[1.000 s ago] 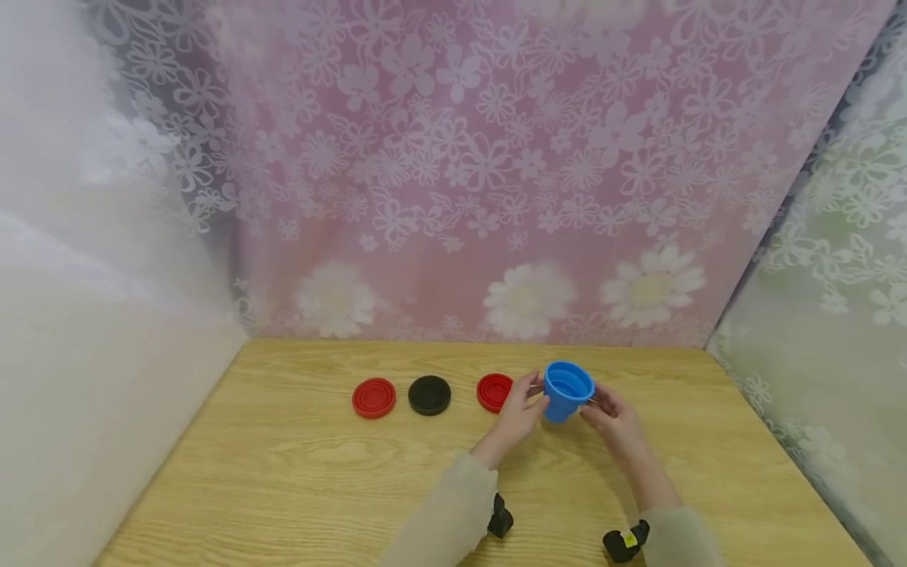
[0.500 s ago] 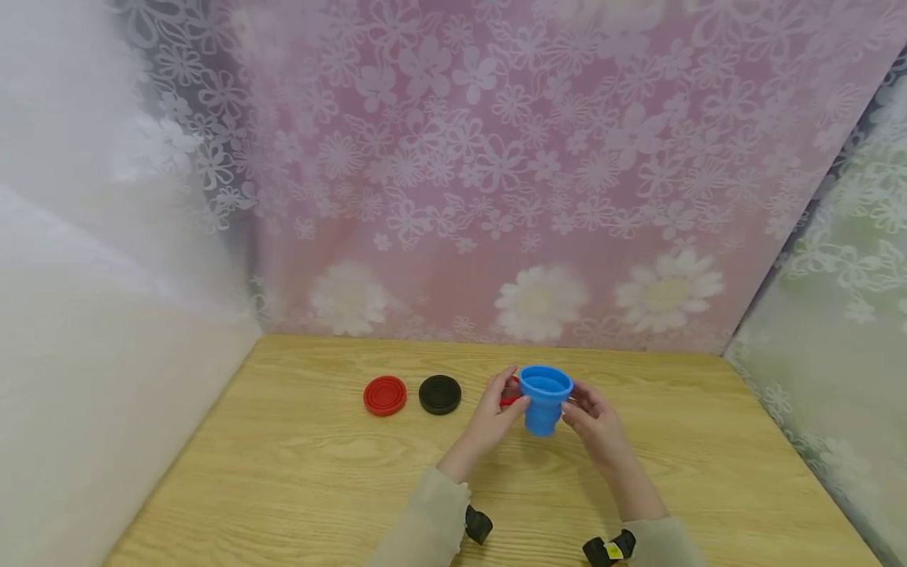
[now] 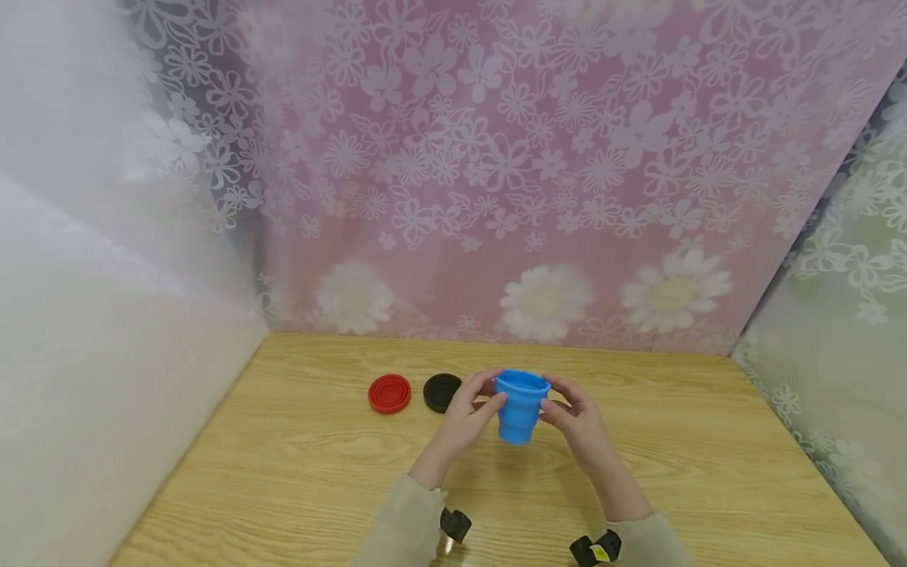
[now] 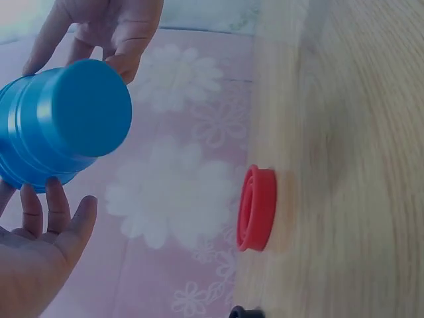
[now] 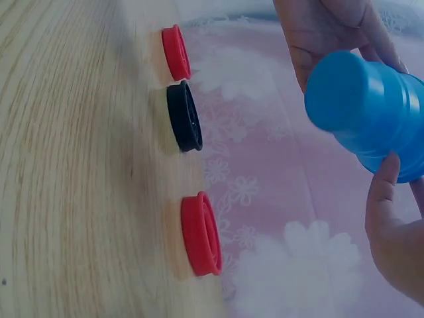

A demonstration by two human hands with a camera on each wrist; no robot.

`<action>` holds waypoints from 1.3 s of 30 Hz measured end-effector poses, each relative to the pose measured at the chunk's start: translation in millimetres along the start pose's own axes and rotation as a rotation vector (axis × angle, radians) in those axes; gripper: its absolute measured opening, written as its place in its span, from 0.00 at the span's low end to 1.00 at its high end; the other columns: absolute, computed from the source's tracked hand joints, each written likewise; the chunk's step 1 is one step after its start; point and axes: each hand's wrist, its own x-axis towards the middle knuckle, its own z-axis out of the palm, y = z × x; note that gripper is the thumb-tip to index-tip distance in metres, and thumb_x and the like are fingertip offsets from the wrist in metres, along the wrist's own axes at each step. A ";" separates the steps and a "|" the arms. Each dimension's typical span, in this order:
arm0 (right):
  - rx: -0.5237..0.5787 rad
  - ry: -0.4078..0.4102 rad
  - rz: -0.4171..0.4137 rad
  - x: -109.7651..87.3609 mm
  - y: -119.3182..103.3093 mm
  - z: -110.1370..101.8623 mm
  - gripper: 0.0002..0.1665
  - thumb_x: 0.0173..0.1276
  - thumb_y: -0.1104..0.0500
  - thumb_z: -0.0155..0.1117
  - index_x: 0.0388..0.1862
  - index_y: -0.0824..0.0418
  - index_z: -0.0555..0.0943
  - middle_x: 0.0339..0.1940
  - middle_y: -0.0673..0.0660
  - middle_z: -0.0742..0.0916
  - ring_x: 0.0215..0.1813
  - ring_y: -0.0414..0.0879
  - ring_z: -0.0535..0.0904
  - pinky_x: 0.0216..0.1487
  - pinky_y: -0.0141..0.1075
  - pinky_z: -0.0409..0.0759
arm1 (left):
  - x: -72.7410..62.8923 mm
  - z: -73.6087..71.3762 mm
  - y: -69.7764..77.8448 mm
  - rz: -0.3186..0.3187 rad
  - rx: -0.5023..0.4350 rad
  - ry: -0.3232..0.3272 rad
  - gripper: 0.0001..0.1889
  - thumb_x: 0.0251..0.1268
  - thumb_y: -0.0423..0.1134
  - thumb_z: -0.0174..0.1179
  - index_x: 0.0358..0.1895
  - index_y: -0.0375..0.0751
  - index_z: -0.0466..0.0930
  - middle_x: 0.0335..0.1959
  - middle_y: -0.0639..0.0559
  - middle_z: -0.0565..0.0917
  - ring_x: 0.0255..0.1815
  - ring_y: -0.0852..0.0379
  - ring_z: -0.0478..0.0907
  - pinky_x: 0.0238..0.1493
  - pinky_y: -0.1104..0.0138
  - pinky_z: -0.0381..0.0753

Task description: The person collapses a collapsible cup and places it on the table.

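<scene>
A blue collapsible cup (image 3: 520,409), stretched out tall with its mouth up, is held off the table between both hands. My left hand (image 3: 464,413) grips its left side near the rim, and my right hand (image 3: 583,429) grips the right side. The wrist views look up at the cup's closed base (image 4: 93,109), with the thumbs and fingertips on its wall. Left of the hands lie a flat red collapsed cup (image 3: 389,394) and a black one (image 3: 442,392), partly covered by the left hand. Another red collapsed cup (image 5: 202,235), hidden in the head view, shows in both wrist views.
All this is over a light wooden table (image 3: 298,480). A pink flowered curtain (image 3: 439,197) rises along its back edge, with a pale sheet (image 3: 120,315) at the left and a flowered sheet (image 3: 843,331) at the right. Black wrist cameras (image 3: 455,524) are strapped to both wrists.
Both hands have carried the blue cup leftward and nearer to me, and it now stands more upright in view. The left hand has come in front of the second red collapsed cup.
</scene>
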 end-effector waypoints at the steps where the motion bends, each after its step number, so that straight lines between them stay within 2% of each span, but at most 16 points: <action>1: -0.008 0.011 -0.001 -0.1 -1.1 1.5 0.22 0.65 0.67 0.52 0.58 0.71 0.65 0.52 0.57 0.71 0.42 0.42 0.78 0.42 0.34 0.77 | -0.4 -1.3 1.5 0.001 0.004 0.011 0.20 0.64 0.35 0.50 0.59 0.34 0.66 0.39 0.47 0.70 0.40 0.54 0.69 0.42 0.66 0.74; 5: -0.018 0.052 0.001 -0.1 -5.4 8.5 0.20 0.63 0.65 0.55 0.53 0.72 0.70 0.49 0.54 0.75 0.39 0.43 0.80 0.39 0.37 0.78 | -1.9 -6.1 7.0 0.013 0.022 0.062 0.17 0.63 0.33 0.51 0.54 0.33 0.70 0.32 0.51 0.68 0.34 0.58 0.67 0.32 0.72 0.72; 9: -0.021 0.095 0.023 0.2 -9.1 15.9 0.17 0.62 0.66 0.56 0.49 0.74 0.72 0.39 0.55 0.79 0.30 0.44 0.80 0.36 0.42 0.79 | -4.0 -10.2 11.6 -0.001 0.049 0.109 0.12 0.62 0.34 0.53 0.47 0.31 0.74 0.27 0.53 0.65 0.28 0.60 0.63 0.26 0.74 0.66; 14: -0.025 0.160 0.103 2.1 -13.6 25.3 0.15 0.62 0.67 0.56 0.45 0.78 0.73 0.28 0.58 0.79 0.24 0.42 0.78 0.29 0.36 0.80 | -6.8 -14.0 14.3 -0.054 0.049 0.144 0.10 0.61 0.36 0.54 0.38 0.30 0.76 0.23 0.53 0.63 0.23 0.61 0.62 0.29 0.68 0.77; 16: -0.019 0.185 0.139 2.9 -14.6 29.1 0.15 0.61 0.67 0.57 0.42 0.79 0.74 0.25 0.58 0.78 0.22 0.42 0.76 0.28 0.34 0.79 | -8.0 -15.3 14.5 -0.064 0.057 0.158 0.10 0.61 0.36 0.55 0.35 0.30 0.76 0.23 0.52 0.64 0.22 0.62 0.63 0.29 0.66 0.77; 21: -0.031 0.214 0.185 3.0 -15.2 38.0 0.14 0.61 0.63 0.58 0.34 0.78 0.75 0.19 0.57 0.76 0.19 0.42 0.73 0.24 0.32 0.78 | -10.6 -16.9 12.8 -0.074 0.069 0.196 0.10 0.60 0.36 0.55 0.25 0.32 0.75 0.24 0.54 0.66 0.26 0.63 0.64 0.29 0.70 0.70; 24: -0.048 0.205 0.213 2.4 -14.4 42.0 0.14 0.63 0.60 0.58 0.31 0.73 0.75 0.19 0.57 0.74 0.20 0.44 0.71 0.22 0.31 0.75 | -12.0 -17.2 11.4 -0.105 -0.034 0.192 0.12 0.61 0.34 0.54 0.23 0.30 0.73 0.24 0.54 0.67 0.28 0.61 0.63 0.29 0.70 0.68; 26: -0.071 0.192 0.220 2.6 -14.7 44.2 0.14 0.64 0.58 0.56 0.29 0.71 0.75 0.20 0.56 0.74 0.23 0.45 0.70 0.23 0.32 0.74 | -12.3 -17.2 10.8 -0.144 -0.157 0.174 0.12 0.63 0.34 0.51 0.26 0.27 0.72 0.25 0.53 0.69 0.29 0.60 0.65 0.32 0.70 0.70; 30: -0.101 0.159 0.201 3.7 -16.0 48.5 0.14 0.65 0.56 0.55 0.28 0.68 0.74 0.24 0.55 0.75 0.31 0.47 0.71 0.31 0.38 0.76 | -12.7 -16.9 9.9 -0.212 -0.339 0.147 0.13 0.68 0.35 0.44 0.35 0.24 0.69 0.30 0.49 0.70 0.31 0.58 0.69 0.35 0.67 0.75; 35: -0.021 0.117 0.192 5.7 -19.6 55.0 0.13 0.66 0.57 0.54 0.34 0.70 0.72 0.30 0.56 0.75 0.35 0.48 0.72 0.40 0.41 0.75 | -13.3 -17.5 8.8 -0.248 -0.403 0.152 0.13 0.69 0.35 0.42 0.39 0.24 0.67 0.34 0.48 0.70 0.35 0.56 0.69 0.40 0.63 0.75; 37: 0.021 0.086 0.205 6.6 -22.8 57.7 0.15 0.65 0.58 0.54 0.39 0.71 0.71 0.33 0.58 0.75 0.36 0.48 0.72 0.40 0.40 0.75 | -12.1 -17.1 0.1 -0.251 -0.432 0.161 0.14 0.69 0.38 0.43 0.39 0.25 0.67 0.35 0.47 0.70 0.36 0.56 0.69 0.41 0.64 0.74; 39: 0.055 0.022 0.224 7.4 -25.5 59.3 0.17 0.66 0.58 0.53 0.44 0.72 0.68 0.38 0.60 0.74 0.39 0.49 0.72 0.41 0.42 0.76 | -11.2 -16.7 -7.4 -0.251 -0.455 0.174 0.14 0.68 0.39 0.45 0.40 0.27 0.67 0.36 0.47 0.70 0.38 0.55 0.69 0.42 0.64 0.73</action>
